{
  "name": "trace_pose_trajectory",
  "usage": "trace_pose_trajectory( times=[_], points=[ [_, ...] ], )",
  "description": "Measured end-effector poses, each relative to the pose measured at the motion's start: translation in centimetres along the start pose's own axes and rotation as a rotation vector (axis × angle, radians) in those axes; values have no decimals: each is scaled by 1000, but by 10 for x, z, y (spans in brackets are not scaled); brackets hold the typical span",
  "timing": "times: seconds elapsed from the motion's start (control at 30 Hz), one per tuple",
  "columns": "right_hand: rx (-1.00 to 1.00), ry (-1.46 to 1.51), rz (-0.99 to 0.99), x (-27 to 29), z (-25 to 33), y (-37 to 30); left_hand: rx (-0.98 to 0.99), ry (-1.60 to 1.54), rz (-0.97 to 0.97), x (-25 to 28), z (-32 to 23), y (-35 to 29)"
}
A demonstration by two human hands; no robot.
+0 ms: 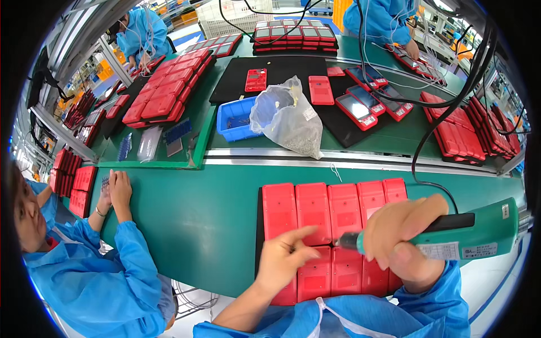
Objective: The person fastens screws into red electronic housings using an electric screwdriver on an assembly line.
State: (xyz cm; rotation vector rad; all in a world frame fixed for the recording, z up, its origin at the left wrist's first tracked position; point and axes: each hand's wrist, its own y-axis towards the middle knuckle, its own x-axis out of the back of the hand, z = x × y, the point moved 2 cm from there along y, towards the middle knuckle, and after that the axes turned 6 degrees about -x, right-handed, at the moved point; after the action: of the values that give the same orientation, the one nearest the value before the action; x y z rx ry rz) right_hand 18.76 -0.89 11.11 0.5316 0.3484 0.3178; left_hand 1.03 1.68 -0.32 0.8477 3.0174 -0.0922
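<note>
My right hand (397,234) grips a green electric screwdriver (479,231), held nearly level with its bit pointing left. Beneath both hands lie rows of red plastic device housings (280,208), backs up, on a black mat. The bit ends above the seam between the two rows. Just left of it is my left hand (287,259); its index finger and thumb reach toward the bit with a gap between them, the other fingers curled. A tiny dark spot shows among those fingers, too small to name.
Beyond the rail stand a blue bin (234,121), a clear plastic bag of small parts (290,121), and stacked red housings (166,87). A black cable (420,152) hangs down at the right. A co-worker (96,270) sits close on my left; others work farther back.
</note>
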Motion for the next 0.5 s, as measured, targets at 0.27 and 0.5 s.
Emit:
trace_pose_trajectory(
  times=[0.27,0.5],
  points=[
    [78,-191,-104,10,-35,-4,238,-1199,-425,18,10,-8],
    [43,-388,-94,10,-41,-2,180,-1159,-385,14,2,-7]
  ],
)
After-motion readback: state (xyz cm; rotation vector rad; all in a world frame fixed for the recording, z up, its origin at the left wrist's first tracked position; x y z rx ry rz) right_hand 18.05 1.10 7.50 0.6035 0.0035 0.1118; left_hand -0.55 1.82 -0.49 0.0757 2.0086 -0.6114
